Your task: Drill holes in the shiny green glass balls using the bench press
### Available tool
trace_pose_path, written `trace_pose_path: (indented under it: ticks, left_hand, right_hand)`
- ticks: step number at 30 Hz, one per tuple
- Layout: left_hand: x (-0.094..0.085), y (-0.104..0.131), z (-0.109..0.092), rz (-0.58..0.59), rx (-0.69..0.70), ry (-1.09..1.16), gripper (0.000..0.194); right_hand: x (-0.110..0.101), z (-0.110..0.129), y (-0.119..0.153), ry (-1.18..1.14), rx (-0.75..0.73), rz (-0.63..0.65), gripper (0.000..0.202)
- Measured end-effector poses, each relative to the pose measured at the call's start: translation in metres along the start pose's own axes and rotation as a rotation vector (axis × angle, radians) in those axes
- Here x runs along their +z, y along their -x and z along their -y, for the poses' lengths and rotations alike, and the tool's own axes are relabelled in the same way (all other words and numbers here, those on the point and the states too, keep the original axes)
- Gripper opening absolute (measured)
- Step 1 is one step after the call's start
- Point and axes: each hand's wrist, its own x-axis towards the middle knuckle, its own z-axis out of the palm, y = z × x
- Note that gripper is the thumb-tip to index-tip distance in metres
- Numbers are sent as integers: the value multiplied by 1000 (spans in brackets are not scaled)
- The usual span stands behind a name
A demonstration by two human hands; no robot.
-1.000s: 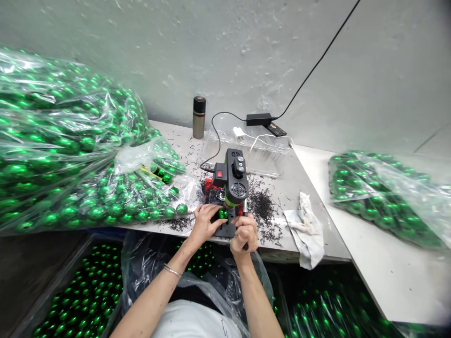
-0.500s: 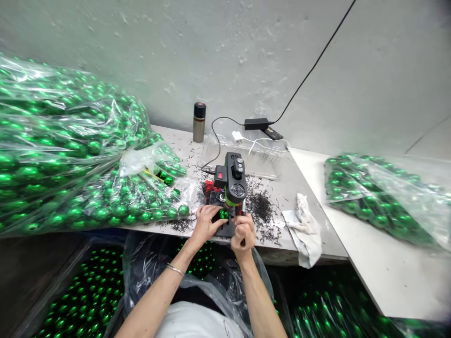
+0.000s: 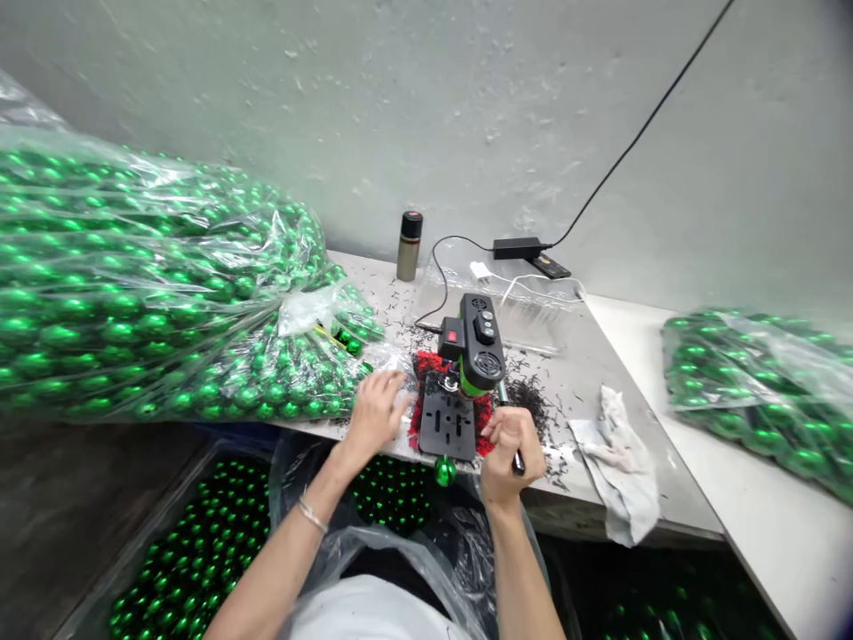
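A small black and green bench drill press point(image 3: 482, 342) stands on the table, its slotted base plate point(image 3: 448, 427) bare. My right hand point(image 3: 512, 449) is wrapped around the press's lever handle point(image 3: 518, 462). My left hand point(image 3: 378, 411) is at the near end of the clear bag, fingers apart; whether its fingertips touch the balls is unclear. One shiny green ball point(image 3: 445, 471) is at the front edge of the plate, above an open plastic sack. More green balls point(image 3: 280, 391) fill the large clear bag point(image 3: 310, 307) on the left.
Black shavings point(image 3: 530, 404) lie around the press, on red material point(image 3: 483, 413). Behind stand a bottle point(image 3: 409, 247), a clear plastic tray point(image 3: 533, 329) and a power adapter point(image 3: 518, 248). A white rag point(image 3: 617, 471) hangs over the table's edge. Another bag of balls point(image 3: 746, 382) lies right.
My left hand has left the ball under the drill and moved left to the bag. A green ball is now at the plate's front edge. My right hand stays on the lever; the view has shifted.
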Motion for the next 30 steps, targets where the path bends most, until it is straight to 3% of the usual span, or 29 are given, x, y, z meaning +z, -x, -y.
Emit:
trace_pose_path:
  ticks: [2, 5, 7, 9, 12, 14, 17, 20, 25, 30]
  left_hand:
    - [-13, -28, 22, 86, -159, -82, 26]
    - [-24, -59, 51, 156, -231, -92, 2]
    - [-27, -66, 61, 182, -247, -63, 14]
    - [-29, -66, 64, 191, -262, -20, 14]
    - [-30, -59, 56, 186, -302, 104, 21]
    - [-28, -53, 46, 196, -409, 435, 31]
    - [-17, -44, 29, 202, -631, 1108, 34]
    - [-1, -34, 12, 220, -750, 1414, 32]
    - [26, -23, -9, 290, -791, 1354, 37]
    - [49, -14, -27, 274, -555, 1008, 32]
  right_hand:
    - [1, -3, 3, -8, -9, -11, 35]
    - [0, -5, 5, 3, -16, 7, 33]
    - [-1, -6, 5, -2, -28, 13, 32]
    - [-1, -7, 5, -6, -41, 8, 32]
    - [0, -8, 6, 8, -56, 4, 31]
    - [0, -8, 6, 13, -71, 7, 31]
    - [0, -8, 5, 17, -91, 11, 32]
    - [0, -6, 3, 34, -100, 22, 31]
    - [-1, -1, -7, 33, -114, 28, 31]
    - [-2, 8, -20, 32, -85, 44, 33]
